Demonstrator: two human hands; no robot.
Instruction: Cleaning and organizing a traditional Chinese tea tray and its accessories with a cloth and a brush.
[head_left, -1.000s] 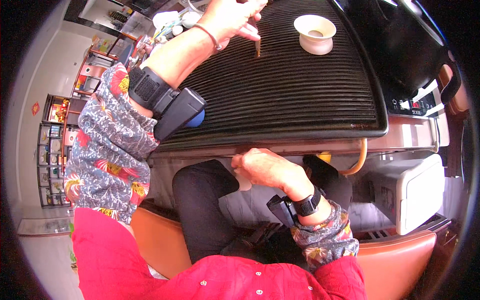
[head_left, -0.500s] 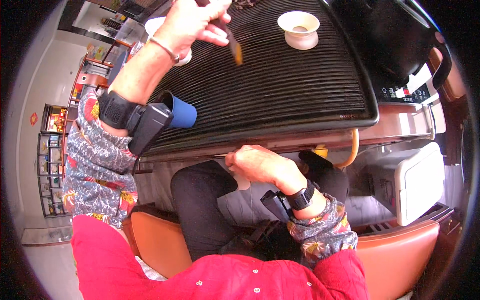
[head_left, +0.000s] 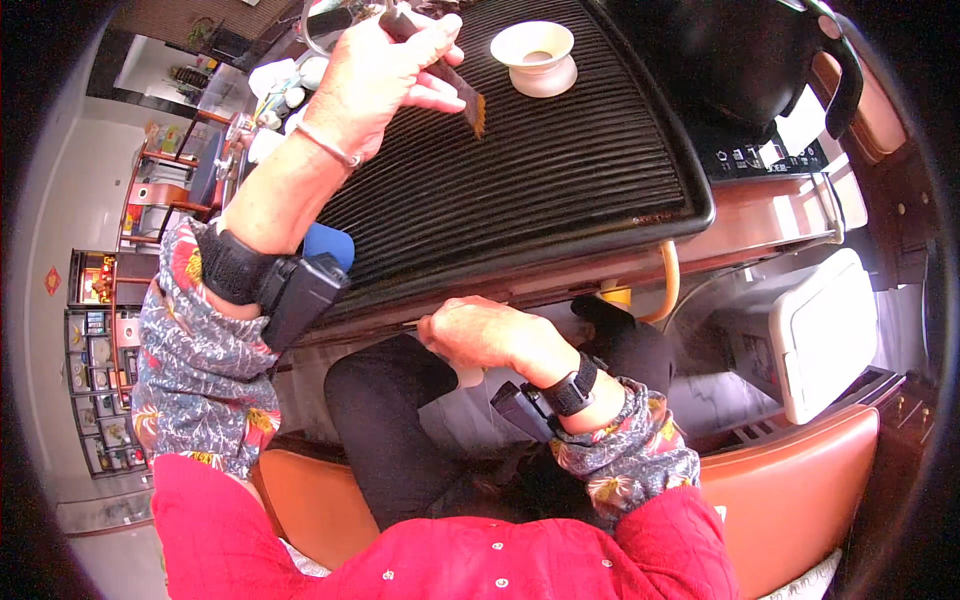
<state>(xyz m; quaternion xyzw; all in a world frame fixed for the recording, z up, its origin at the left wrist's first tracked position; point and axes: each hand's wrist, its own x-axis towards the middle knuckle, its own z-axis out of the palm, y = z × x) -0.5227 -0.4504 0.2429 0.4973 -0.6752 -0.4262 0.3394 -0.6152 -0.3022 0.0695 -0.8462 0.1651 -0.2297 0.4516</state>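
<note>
A flat brush [head_left: 474, 110] with a dark handle and orange-brown bristles is gripped in my left hand [head_left: 385, 75]. Its bristles point down over the ribbed black tea tray [head_left: 560, 165]; I cannot tell whether they touch it. A white flared tea-strainer stand [head_left: 536, 70] stands on the tray, right of the brush. Near the left forearm is a blue cup [head_left: 330, 243], mostly behind the black device on that wrist. My right hand [head_left: 480, 332] is curled over my lap by the tray's front edge. A pale bit shows beneath it, too little to name.
A black kettle [head_left: 745, 70] stands on a dark heating base [head_left: 770, 155] at the right. A yellowish hose [head_left: 670, 280] hangs under the table edge. A white-lidded bin [head_left: 825, 335] stands lower right. Small pale items [head_left: 285, 95] crowd beyond my left forearm.
The view has shifted, so the tray and stand sit further left. The brush has turned slightly in my left hand, and the blue cup is more covered by the forearm. The right hand stays curled.
</note>
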